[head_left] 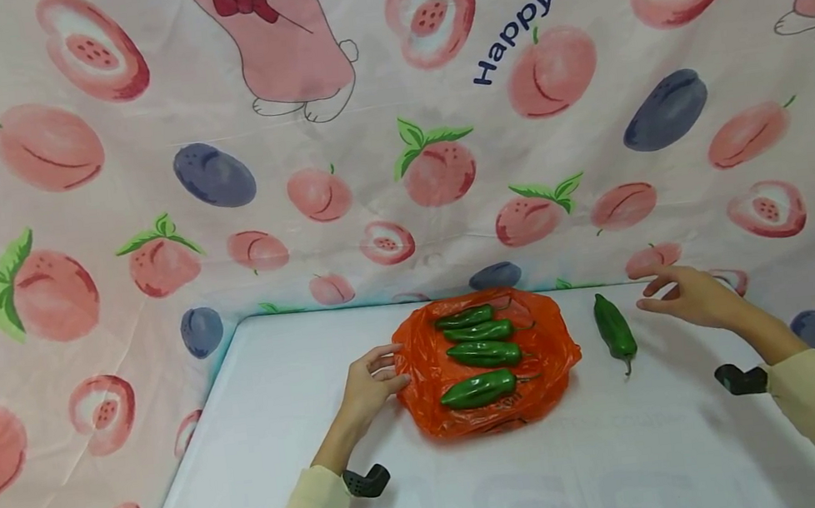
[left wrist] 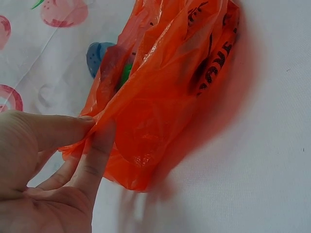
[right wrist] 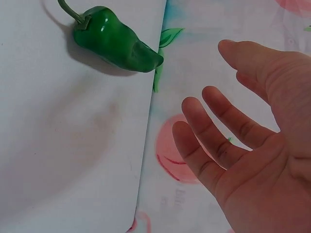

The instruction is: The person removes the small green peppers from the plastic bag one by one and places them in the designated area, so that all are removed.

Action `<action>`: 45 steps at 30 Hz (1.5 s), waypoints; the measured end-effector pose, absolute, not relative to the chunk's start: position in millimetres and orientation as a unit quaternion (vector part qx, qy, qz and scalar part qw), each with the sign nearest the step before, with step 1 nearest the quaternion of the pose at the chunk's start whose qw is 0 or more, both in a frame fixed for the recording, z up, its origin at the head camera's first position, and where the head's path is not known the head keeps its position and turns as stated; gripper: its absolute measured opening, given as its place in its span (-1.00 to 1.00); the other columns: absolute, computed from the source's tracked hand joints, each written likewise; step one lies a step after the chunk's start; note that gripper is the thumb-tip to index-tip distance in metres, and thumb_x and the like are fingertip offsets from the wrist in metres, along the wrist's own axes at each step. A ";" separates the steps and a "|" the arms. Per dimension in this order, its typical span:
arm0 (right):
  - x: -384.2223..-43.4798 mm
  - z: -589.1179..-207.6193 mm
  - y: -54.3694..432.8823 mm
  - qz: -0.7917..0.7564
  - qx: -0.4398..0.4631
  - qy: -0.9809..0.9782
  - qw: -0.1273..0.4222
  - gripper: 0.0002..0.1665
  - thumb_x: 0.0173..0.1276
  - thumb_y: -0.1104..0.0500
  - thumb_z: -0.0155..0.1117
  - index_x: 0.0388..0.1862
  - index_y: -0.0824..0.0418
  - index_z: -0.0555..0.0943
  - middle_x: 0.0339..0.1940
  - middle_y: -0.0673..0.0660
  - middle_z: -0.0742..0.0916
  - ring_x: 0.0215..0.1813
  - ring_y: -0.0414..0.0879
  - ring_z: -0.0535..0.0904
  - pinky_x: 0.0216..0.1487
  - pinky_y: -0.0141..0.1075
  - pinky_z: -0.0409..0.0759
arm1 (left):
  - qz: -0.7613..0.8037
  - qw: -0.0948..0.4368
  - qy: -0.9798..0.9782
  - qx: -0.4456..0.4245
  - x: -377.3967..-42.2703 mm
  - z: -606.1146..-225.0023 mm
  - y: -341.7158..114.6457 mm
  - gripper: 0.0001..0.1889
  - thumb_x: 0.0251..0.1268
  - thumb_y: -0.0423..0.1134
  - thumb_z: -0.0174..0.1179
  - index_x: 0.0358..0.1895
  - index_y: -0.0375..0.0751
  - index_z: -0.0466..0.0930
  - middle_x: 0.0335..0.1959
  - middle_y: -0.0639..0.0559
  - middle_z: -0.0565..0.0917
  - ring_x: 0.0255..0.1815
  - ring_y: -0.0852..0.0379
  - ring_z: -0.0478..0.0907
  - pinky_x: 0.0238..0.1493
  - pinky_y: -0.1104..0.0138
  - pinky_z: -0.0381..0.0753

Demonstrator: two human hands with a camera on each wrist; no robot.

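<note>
An orange-red plastic bag [head_left: 424,403] lies spread on the white table, with several green peppers [head_left: 485,353] in a column on it. At its left edge my left hand [head_left: 370,388] pinches the thin plastic between thumb and fingers; the left wrist view shows the pinched bag edge [left wrist: 141,111] lifted into folds. One more green pepper [head_left: 616,329] lies by itself to the right of the bag, stem toward me. My right hand [head_left: 692,301] hovers to the right of that pepper, holding nothing. In the right wrist view its fingers [right wrist: 199,121] are spread and loosely bent, apart from the pepper [right wrist: 114,41].
The white table [head_left: 275,353] ends at a back edge just behind the bag. Behind and left of it hangs a pink cloth [head_left: 335,145] printed with fruit. A dark wrist device [head_left: 367,481] sits at the left cuff, another [head_left: 740,379] at the right.
</note>
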State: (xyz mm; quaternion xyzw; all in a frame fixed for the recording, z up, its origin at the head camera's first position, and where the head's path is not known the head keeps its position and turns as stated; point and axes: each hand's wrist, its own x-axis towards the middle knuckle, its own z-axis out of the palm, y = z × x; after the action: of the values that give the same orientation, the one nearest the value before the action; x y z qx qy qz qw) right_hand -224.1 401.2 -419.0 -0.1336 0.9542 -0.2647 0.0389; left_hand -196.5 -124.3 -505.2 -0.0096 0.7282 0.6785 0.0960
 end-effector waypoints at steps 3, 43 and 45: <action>-224.6 -417.1 400.7 -0.266 -0.130 0.954 0.046 -0.30 0.41 0.09 0.44 0.39 0.40 0.44 -0.02 0.40 0.71 -0.09 0.24 0.71 -0.13 0.05 0.73 | 0.678 0.097 0.728 -0.009 -196.8 -505.3 -124.5 -0.47 0.25 -0.58 0.34 0.29 -0.19 0.59 0.11 -0.21 0.59 -0.15 0.06 0.70 -0.11 0.26 0.74; -240.0 -364.0 333.1 -0.297 -0.215 0.929 0.047 -0.28 0.35 0.02 0.49 0.41 0.11 0.42 0.13 0.29 0.70 -0.01 0.08 0.70 -0.03 0.02 0.73 | 0.673 0.092 0.734 -0.007 -195.0 -502.4 -121.3 -0.45 0.22 -0.60 0.35 0.29 -0.23 0.59 0.08 -0.25 0.60 -0.13 0.06 0.71 -0.13 0.29 0.74; -241.2 -363.1 329.4 -0.302 -0.222 0.926 0.050 -0.30 0.35 0.03 0.50 0.40 0.09 0.43 0.13 0.28 0.70 -0.01 0.07 0.70 -0.03 0.01 0.73 | 0.672 0.093 0.735 -0.009 -195.0 -502.2 -120.9 -0.45 0.21 -0.60 0.36 0.29 -0.21 0.59 0.08 -0.24 0.59 -0.13 0.06 0.71 -0.13 0.30 0.74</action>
State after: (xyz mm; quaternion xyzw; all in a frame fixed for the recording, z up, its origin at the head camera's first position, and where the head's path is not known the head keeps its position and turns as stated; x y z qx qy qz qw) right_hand -241.2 329.4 -363.1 -0.2224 0.9255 -0.3025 0.0497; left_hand -195.0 -120.9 -502.2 -0.0086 0.7345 0.6721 0.0931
